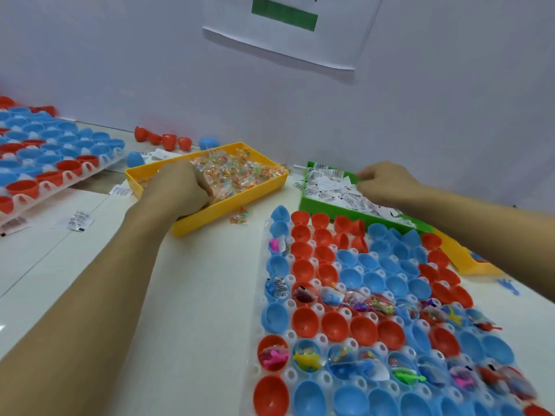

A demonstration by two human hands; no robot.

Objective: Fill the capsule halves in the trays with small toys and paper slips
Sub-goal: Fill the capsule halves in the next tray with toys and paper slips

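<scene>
A white tray (264,295) at the lower right holds red and blue capsule halves (363,328); some carry small toys or a slip, many are bare. My left hand (180,187) is curled inside the yellow bin (210,217), down among the wrapped toy packets (240,172); what its fingers hold is hidden. My right hand (384,183) reaches into the green bin (306,196), its fingertips pinching at the pile of paper slips (336,190).
A second tray (69,175) of capsule halves lies at the far left. Loose red and blue halves (168,141) stand by the wall. Stray slips (78,220) and one toy packet (240,216) lie on the table. Another yellow bin (468,259) pokes out at the right.
</scene>
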